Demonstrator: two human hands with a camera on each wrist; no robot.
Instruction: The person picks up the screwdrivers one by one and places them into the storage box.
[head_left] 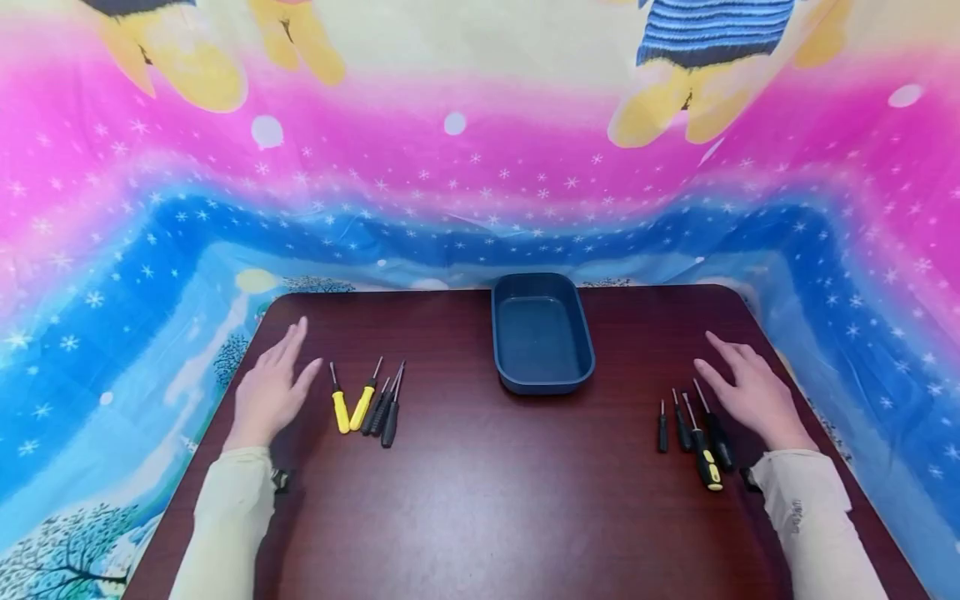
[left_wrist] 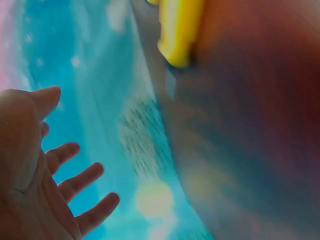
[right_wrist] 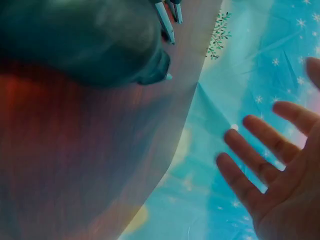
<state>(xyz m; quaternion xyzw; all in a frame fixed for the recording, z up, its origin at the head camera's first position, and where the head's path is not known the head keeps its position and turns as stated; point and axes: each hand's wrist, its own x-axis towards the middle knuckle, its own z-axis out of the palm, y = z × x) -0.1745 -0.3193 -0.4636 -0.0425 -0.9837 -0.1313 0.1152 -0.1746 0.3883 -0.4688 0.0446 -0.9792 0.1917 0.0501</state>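
Note:
In the head view my left hand (head_left: pixel 270 392) is held with fingers extended, just left of two yellow-handled screwdrivers (head_left: pixel 341 412) and three black-handled screwdrivers (head_left: pixel 389 425). Nothing is in its grasp. The left wrist view shows its spread fingers and, apart from them, a blurred yellow handle (left_wrist: pixel 177 35). My right hand (head_left: pixel 757 396), also holding nothing, is beside another group: a black-and-yellow screwdriver (head_left: pixel 705 462) and several black screwdrivers (head_left: pixel 662 437). One of those lies partly beside the hand's edge. A large blurred dark handle (right_wrist: pixel 100 45) fills the right wrist view's upper left.
A dark blue rectangular bin (head_left: pixel 542 386) stands between the two groups, near the far edge of the brown table (head_left: pixel 480 500). Its inside shows a bare bottom. A patterned cloth (head_left: pixel 480 200) in pink and blue surrounds the table at the back and sides.

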